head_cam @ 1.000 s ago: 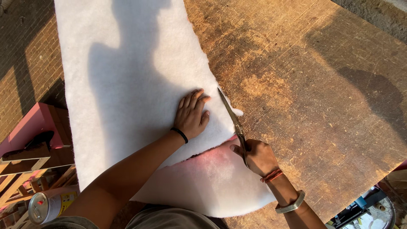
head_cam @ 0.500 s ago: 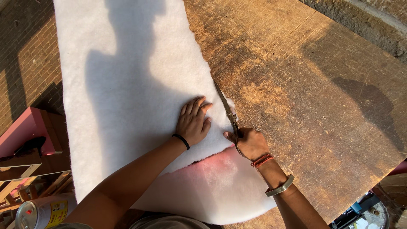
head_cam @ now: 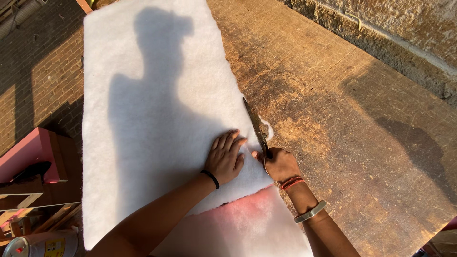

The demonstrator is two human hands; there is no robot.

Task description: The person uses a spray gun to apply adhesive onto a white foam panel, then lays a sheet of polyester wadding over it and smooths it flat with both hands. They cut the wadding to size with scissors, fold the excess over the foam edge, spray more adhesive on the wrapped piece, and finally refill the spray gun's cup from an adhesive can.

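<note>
On the worn wooden table [head_cam: 362,143], white padding sheet [head_cam: 157,109] spread lengthwise, left hand [head_cam: 227,158] flat on it with fingers spread, right hand [head_cam: 281,164] just beside, fist closed around scissors [head_cam: 256,127] at the sheet's right edge

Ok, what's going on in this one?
A person is cutting a long sheet of white batting laid on a worn wooden table. The left hand lies flat on the sheet, pressing it down beside the cut. The right hand works a pair of scissors along the sheet's right edge, blades pointing away from the person. A thin trimmed sliver curls off next to the blades. The person's shadow falls across the sheet.
</note>
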